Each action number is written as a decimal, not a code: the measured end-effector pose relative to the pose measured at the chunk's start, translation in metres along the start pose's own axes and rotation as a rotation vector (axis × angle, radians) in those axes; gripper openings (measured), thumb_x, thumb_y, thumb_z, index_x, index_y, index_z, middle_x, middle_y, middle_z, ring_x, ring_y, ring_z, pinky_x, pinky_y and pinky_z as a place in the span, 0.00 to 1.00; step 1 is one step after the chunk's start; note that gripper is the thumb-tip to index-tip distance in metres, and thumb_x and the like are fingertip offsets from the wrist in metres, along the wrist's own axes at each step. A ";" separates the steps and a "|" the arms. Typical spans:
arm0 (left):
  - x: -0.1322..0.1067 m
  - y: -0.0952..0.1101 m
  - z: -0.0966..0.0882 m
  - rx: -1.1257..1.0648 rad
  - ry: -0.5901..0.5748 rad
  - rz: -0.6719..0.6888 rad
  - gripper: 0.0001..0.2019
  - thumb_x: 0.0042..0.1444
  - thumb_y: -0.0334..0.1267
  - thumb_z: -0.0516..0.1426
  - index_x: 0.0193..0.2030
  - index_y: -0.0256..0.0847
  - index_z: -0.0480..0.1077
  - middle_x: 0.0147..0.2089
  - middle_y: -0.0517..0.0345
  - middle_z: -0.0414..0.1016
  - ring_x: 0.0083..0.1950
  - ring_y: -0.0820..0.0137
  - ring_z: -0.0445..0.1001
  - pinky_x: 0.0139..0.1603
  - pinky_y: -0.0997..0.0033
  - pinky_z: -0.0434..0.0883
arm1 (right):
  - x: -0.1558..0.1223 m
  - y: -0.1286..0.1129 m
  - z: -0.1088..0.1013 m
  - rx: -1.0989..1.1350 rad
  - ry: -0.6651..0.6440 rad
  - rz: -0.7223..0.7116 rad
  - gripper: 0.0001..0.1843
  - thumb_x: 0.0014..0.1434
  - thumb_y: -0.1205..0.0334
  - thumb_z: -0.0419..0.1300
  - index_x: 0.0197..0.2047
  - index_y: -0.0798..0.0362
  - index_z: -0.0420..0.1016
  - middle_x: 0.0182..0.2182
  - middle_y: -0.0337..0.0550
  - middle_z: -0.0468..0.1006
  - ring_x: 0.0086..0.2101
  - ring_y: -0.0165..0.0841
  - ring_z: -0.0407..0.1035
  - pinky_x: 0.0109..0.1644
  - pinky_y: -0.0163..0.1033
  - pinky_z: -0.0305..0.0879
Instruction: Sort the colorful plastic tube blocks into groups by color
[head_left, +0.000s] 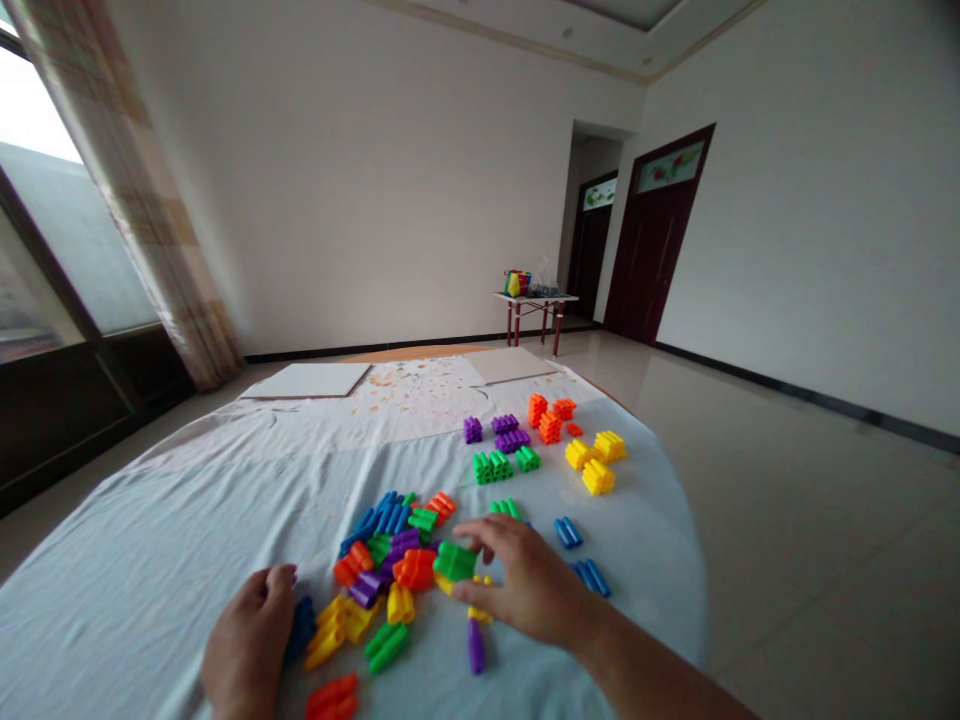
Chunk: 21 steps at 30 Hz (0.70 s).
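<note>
A mixed heap of plastic bullet-shaped blocks point(390, 560) in blue, orange, purple, yellow and green lies on a pale cloth point(187, 540). My right hand point(525, 580) pinches a green block point(454, 562) at the heap's right edge, with yellow pieces under the fingers. My left hand point(251, 640) is curled around a dark blue block point(303, 625) at the heap's left. Further back stand sorted groups: purple point(499, 430), orange point(549, 415), green point(502, 464), yellow point(596, 460). Some blue blocks point(581, 555) lie to the right.
Two flat white boards point(307, 380) lie at the cloth's far end. The cloth's right edge drops to a glossy tiled floor point(787, 500). A small table point(534, 300) with toys stands by dark doors point(656, 240). Curtain and window are on the left.
</note>
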<state>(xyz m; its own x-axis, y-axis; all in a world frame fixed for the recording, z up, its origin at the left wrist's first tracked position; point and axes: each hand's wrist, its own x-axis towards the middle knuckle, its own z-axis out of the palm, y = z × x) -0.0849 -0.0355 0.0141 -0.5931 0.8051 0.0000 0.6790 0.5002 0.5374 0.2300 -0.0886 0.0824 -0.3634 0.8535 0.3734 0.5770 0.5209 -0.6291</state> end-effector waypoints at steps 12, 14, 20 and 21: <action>0.005 -0.003 0.005 0.004 -0.037 -0.031 0.26 0.52 0.55 0.41 0.44 0.44 0.72 0.43 0.45 0.75 0.45 0.53 0.72 0.34 0.63 0.66 | 0.046 0.115 -0.047 -0.386 0.116 0.337 0.23 0.54 0.53 0.60 0.51 0.55 0.70 0.36 0.47 0.77 0.37 0.35 0.71 0.41 0.37 0.64; 0.005 -0.003 0.004 0.005 -0.039 -0.036 0.26 0.52 0.55 0.41 0.44 0.44 0.72 0.43 0.45 0.75 0.45 0.53 0.72 0.34 0.63 0.66 | 0.059 0.113 -0.041 -0.462 0.117 0.327 0.23 0.55 0.51 0.58 0.51 0.54 0.69 0.37 0.47 0.78 0.39 0.36 0.71 0.42 0.37 0.63; 0.005 -0.005 0.005 0.006 -0.073 -0.052 0.27 0.52 0.55 0.41 0.46 0.44 0.70 0.46 0.44 0.74 0.47 0.53 0.71 0.37 0.63 0.66 | 0.102 0.099 -0.023 -0.681 0.044 0.251 0.21 0.58 0.48 0.56 0.49 0.53 0.69 0.40 0.49 0.78 0.43 0.39 0.71 0.45 0.39 0.62; 0.006 -0.006 0.005 0.003 -0.078 -0.054 0.27 0.52 0.55 0.40 0.47 0.44 0.70 0.47 0.45 0.73 0.48 0.54 0.71 0.38 0.63 0.65 | 0.108 0.097 -0.020 -0.711 0.028 0.238 0.21 0.58 0.48 0.56 0.49 0.53 0.68 0.40 0.49 0.78 0.44 0.39 0.70 0.45 0.39 0.62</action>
<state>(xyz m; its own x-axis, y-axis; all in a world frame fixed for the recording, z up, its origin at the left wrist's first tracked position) -0.0896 -0.0321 0.0066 -0.5935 0.7993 -0.0942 0.6485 0.5442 0.5323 0.2609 0.0542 0.0752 -0.1564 0.9394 0.3050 0.9746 0.1969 -0.1067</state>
